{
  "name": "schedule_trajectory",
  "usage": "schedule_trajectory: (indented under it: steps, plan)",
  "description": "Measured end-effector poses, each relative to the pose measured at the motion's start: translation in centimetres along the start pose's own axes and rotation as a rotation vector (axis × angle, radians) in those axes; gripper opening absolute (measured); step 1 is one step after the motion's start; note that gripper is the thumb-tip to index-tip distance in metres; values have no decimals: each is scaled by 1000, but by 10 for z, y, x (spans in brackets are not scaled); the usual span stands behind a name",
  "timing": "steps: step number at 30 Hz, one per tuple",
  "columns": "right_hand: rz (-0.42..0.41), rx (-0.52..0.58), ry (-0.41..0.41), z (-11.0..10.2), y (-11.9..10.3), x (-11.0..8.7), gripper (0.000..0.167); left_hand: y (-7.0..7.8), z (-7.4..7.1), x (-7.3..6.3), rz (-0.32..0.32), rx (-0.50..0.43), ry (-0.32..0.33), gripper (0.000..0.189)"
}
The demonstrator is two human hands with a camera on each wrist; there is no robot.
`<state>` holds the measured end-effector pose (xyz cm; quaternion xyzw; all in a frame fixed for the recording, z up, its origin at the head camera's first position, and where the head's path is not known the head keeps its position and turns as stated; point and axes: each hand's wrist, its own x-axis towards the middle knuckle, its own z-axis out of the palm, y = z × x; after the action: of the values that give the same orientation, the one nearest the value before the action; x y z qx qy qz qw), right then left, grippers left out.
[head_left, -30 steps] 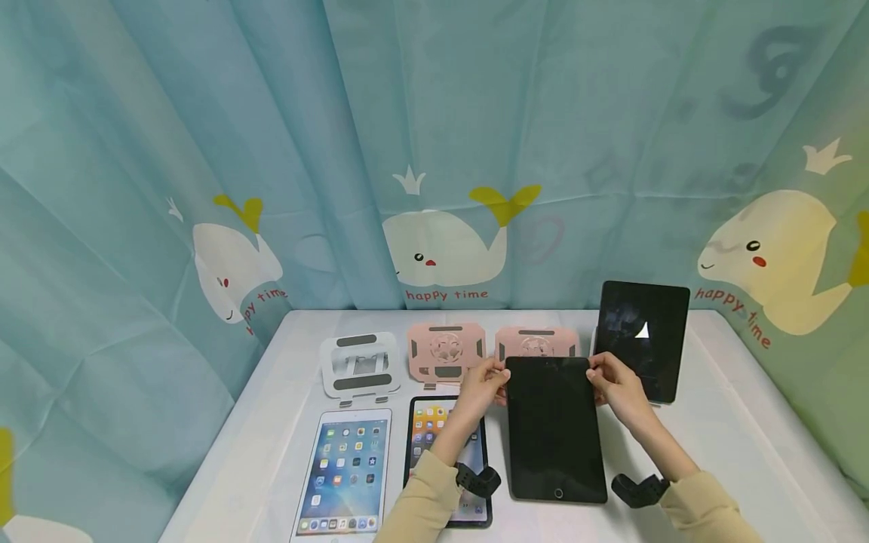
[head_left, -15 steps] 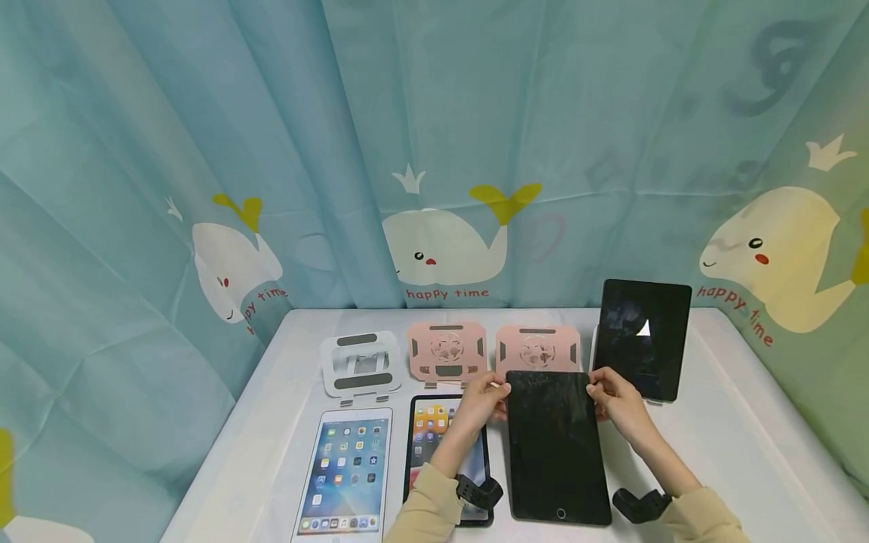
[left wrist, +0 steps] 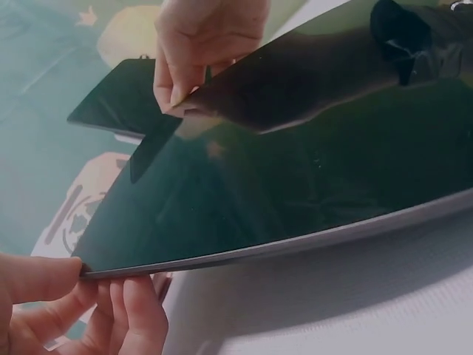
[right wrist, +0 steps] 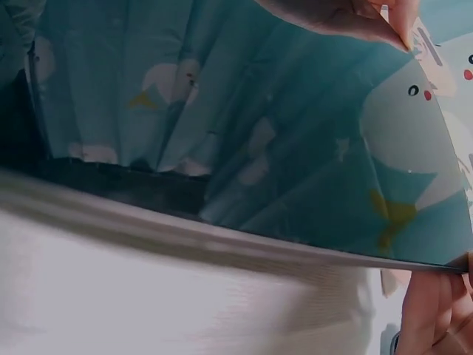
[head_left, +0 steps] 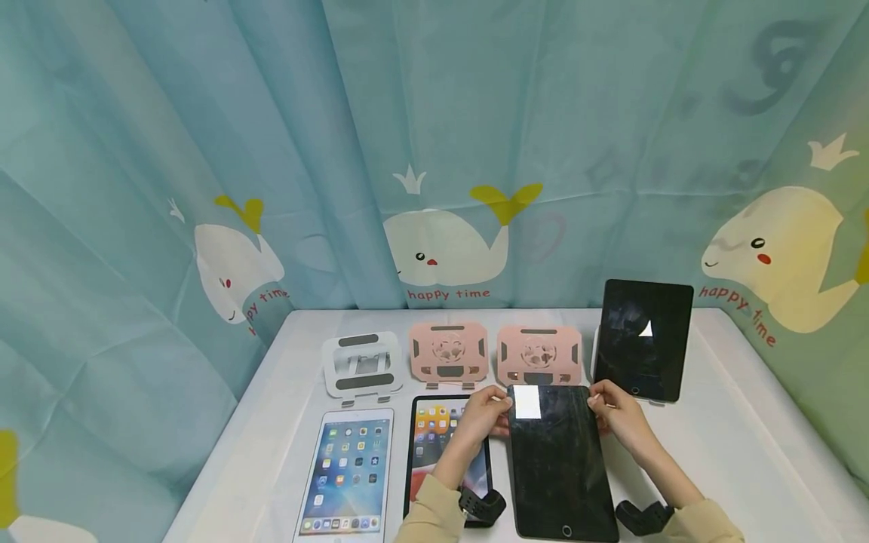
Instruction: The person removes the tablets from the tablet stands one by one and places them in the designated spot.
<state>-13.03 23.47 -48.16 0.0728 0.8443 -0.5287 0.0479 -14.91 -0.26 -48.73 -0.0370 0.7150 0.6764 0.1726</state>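
A dark-screened tablet (head_left: 560, 460) with a round home button at its near end is held between both hands in the head view. My left hand (head_left: 480, 416) pinches its far left corner, thumb on top and fingers beneath, as the left wrist view shows on the hand (left wrist: 89, 307). At the far right corner, my right hand (head_left: 623, 418) pinches in the same way. A pink tablet stand (head_left: 539, 354) stands just beyond the tablet's far edge. Below the tablet's side edge, the right wrist view shows white tabletop (right wrist: 148, 288).
Another black tablet (head_left: 641, 332) leans upright on a stand at the back right. A second pink stand (head_left: 448, 353) and a white stand (head_left: 363, 366) line the back. A white tablet (head_left: 346, 475) and a black-framed lit tablet (head_left: 434, 422) lie left; my left forearm overlaps the latter.
Both hands have drawn the dark tablet toward me, down in the head view. More of the pink stand behind it shows, and a bright reflection has appeared on its screen.
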Motion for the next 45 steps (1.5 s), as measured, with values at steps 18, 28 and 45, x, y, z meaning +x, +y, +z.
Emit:
schedule_trajectory:
  steps: [18,28,45]
  plan:
    - [-1,-78,41,8,13,-2,19,-2,10,-4,102,294,129,5]
    - [-43,-224,110,11,17,-1,24,-2,11,-5,259,590,204,7]
    - [-80,-295,24,7,14,-3,34,-1,16,-6,244,652,299,12]
